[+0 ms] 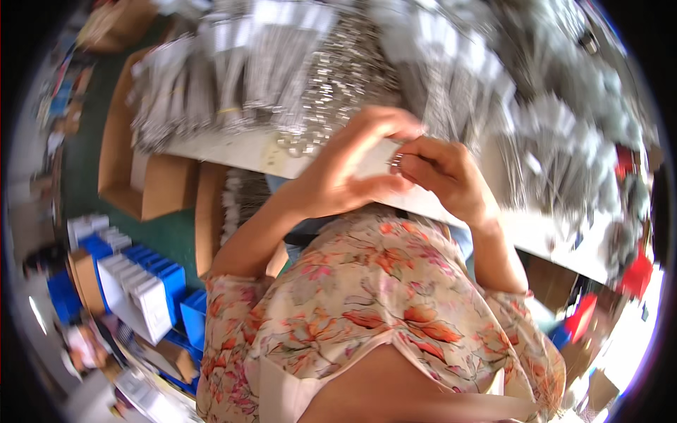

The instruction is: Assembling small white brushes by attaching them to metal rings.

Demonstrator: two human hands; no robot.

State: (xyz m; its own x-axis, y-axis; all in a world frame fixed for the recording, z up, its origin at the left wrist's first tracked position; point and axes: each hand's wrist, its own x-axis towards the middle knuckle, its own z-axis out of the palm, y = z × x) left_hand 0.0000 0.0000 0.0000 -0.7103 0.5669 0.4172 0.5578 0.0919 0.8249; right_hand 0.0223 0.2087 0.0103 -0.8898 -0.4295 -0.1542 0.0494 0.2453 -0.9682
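Over table [236, 151]: metal piece [396, 163] pinched in right hand [453, 180]; left hand [340, 169] spread, empty, best steadied nearby.

A loose, light beige top [374, 282] is showing an all-over floral print. Large flowers [429, 326] are appearing in orange and red, smaller ones in pink and purple, with thin dark lines tracing the petals. The left sleeve [229, 321] and right sleeve [527, 335] are repeating this print and leaving the forearms [262, 225] bare. Pale edging [366, 351] is bordering the V-shaped neckline.
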